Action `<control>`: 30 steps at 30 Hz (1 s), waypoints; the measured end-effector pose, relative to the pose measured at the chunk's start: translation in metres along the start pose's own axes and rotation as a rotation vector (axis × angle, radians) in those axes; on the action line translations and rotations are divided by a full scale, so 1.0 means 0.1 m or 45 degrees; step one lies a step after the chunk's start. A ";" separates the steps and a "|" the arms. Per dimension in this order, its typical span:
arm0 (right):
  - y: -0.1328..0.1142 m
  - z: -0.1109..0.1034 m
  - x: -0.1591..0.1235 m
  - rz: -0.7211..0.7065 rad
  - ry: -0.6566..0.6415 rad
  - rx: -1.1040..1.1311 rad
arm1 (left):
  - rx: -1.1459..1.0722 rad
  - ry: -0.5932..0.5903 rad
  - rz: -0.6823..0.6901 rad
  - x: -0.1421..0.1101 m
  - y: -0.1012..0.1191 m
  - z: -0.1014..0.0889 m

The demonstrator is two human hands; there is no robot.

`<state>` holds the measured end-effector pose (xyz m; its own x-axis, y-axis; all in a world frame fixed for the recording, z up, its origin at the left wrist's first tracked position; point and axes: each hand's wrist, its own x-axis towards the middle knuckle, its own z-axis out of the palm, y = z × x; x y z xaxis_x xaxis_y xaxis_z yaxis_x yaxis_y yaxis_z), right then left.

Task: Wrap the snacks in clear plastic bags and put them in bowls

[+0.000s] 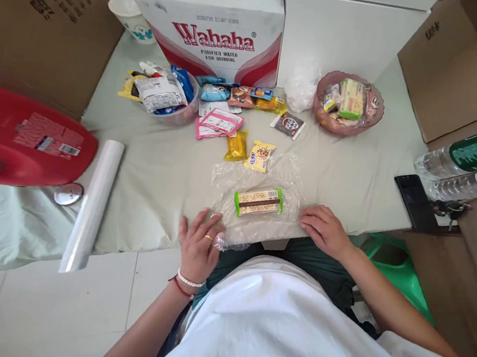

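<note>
A green-ended snack bar packet [259, 202] lies on a spread sheet of clear plastic film [295, 177] near the front edge of the table. At the film's near left corner rests my left hand [200, 243], its fingers spread and the thumb side touching the crumpled plastic. My right hand [323, 229] lies on the table edge at the film's right side, fingers stretched out and nothing visible in them. Just beyond the film are a small yellow packet [259, 156] and an amber-wrapped snack [236, 146].
Behind are pink packets [221, 121], a dark packet [288, 125], a snack-filled bowl [193, 106] and a pink glass bowl [319, 107]. A film roll [93, 207] and red jug [30, 138] are left; a phone [416, 203] and bottles [463, 154] are right. Cartons [222, 31] stand behind.
</note>
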<state>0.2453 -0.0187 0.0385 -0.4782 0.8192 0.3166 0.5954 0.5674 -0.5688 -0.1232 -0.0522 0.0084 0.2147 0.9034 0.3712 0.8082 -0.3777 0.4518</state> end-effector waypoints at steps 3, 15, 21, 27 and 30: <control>0.04 -0.14 0.32 0.093 -0.023 0.205 | -0.083 0.099 -0.139 0.19 -0.04 -0.03; 0.02 -0.09 0.95 0.145 0.137 -0.038 | 0.050 0.079 -0.537 0.72 -0.30 0.18; -0.04 0.18 1.04 -0.139 -0.263 -0.120 | 0.052 0.077 -0.558 0.72 -0.34 0.16; 0.22 0.22 1.32 0.209 -0.440 0.082 | 0.031 0.128 -0.547 0.68 -0.30 0.14; 0.18 0.19 1.40 0.326 -0.386 0.053 | 0.106 0.401 -0.541 0.63 -0.13 0.05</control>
<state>0.1766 0.1049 0.0585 -0.4903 0.8684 -0.0740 0.6964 0.3393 -0.6323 -0.1175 0.0109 0.0221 -0.3056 0.8636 0.4010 0.8316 0.0370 0.5541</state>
